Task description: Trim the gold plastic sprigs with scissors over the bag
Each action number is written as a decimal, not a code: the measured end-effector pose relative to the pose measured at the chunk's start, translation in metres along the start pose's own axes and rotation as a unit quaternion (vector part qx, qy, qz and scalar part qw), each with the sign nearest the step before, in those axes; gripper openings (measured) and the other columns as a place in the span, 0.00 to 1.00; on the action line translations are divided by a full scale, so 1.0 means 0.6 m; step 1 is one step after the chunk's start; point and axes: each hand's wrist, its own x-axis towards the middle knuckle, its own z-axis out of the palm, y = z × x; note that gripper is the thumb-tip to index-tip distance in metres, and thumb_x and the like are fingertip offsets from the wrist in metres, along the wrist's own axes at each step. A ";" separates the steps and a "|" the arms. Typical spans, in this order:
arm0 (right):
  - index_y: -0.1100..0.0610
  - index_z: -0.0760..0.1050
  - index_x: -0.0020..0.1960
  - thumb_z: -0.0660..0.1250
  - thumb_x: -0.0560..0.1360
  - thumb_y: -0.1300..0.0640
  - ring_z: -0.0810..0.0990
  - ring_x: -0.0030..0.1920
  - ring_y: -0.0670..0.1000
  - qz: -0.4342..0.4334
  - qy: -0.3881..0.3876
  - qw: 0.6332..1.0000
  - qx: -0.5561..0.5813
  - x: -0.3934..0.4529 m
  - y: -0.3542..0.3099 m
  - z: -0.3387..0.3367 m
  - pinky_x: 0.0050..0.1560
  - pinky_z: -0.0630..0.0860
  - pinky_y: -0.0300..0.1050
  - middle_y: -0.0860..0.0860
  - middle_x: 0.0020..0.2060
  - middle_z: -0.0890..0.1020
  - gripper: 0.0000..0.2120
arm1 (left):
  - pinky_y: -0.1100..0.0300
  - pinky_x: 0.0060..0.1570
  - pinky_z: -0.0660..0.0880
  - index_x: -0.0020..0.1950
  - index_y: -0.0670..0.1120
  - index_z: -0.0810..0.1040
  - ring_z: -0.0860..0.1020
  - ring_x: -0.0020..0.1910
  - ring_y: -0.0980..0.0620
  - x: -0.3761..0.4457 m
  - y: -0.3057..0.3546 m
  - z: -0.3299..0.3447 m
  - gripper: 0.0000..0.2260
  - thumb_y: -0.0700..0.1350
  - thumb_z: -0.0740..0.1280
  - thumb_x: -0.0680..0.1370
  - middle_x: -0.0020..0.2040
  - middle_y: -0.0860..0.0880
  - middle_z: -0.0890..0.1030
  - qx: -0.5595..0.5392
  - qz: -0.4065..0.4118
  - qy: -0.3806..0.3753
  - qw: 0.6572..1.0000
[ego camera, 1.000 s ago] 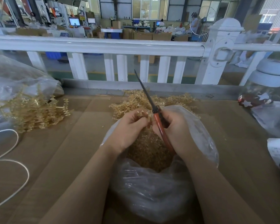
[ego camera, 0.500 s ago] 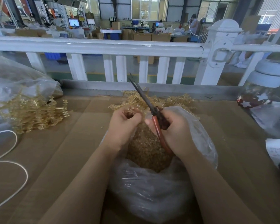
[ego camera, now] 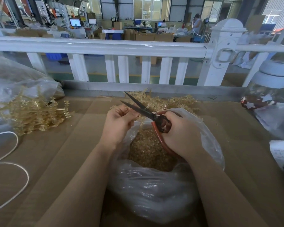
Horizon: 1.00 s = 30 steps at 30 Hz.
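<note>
Left hand pinches a gold sprig between the spread blades of the scissors, gripped by the right hand, so trimmings drop into the bag.

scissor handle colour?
Reddish-orange handle loops on the dark-bladed scissors, gripped in the right hand; clearest in the head view.

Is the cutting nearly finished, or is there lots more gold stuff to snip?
Some is done: the bag already holds many snipped gold bits. Right now the left hand pinches a sprig while the right hand holds the scissors with blades open. Lots remains: one pile on the left, another pile behind the bag.
</note>
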 end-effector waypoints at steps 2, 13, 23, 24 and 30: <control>0.52 0.80 0.50 0.54 0.72 0.31 0.79 0.38 0.46 -0.003 0.005 1.000 -0.009 0.000 -0.002 -0.001 0.41 0.79 0.39 0.44 0.40 0.83 0.28 | 0.68 0.26 0.60 0.37 0.48 0.83 0.61 0.25 0.58 -0.001 0.001 0.000 0.18 0.32 0.63 0.80 0.25 0.54 0.69 -0.013 0.001 -0.004 1.000; 0.47 0.73 0.47 0.57 0.72 0.33 0.71 0.35 0.41 0.020 -0.009 0.999 -0.037 0.001 0.007 0.004 0.37 0.70 0.29 0.38 0.38 0.74 0.19 | 0.66 0.30 0.63 0.45 0.46 0.81 0.65 0.29 0.58 -0.003 0.000 0.002 0.13 0.33 0.61 0.81 0.30 0.54 0.72 0.024 0.024 -0.002 0.999; 0.48 0.73 0.45 0.59 0.74 0.35 0.69 0.32 0.41 0.019 0.008 0.999 -0.046 -0.001 0.002 -0.002 0.35 0.65 0.28 0.38 0.35 0.72 0.17 | 0.70 0.31 0.69 0.34 0.54 0.83 0.71 0.28 0.62 -0.002 0.008 -0.001 0.21 0.33 0.64 0.80 0.28 0.57 0.77 0.052 0.027 -0.012 0.998; 0.47 0.71 0.45 0.58 0.73 0.35 0.69 0.32 0.40 0.023 0.004 0.999 -0.045 -0.001 0.002 -0.001 0.35 0.64 0.27 0.38 0.35 0.71 0.16 | 0.71 0.30 0.68 0.33 0.55 0.83 0.71 0.28 0.62 -0.003 0.009 -0.002 0.22 0.34 0.64 0.80 0.27 0.57 0.77 0.050 0.023 -0.016 0.998; 0.51 0.75 0.47 0.57 0.73 0.35 0.72 0.34 0.44 0.022 0.001 0.998 -0.063 0.001 0.009 0.003 0.36 0.74 0.37 0.42 0.36 0.75 0.20 | 0.72 0.29 0.68 0.32 0.53 0.84 0.74 0.28 0.63 -0.003 0.013 -0.001 0.22 0.33 0.64 0.80 0.29 0.56 0.80 0.038 -0.002 -0.030 0.999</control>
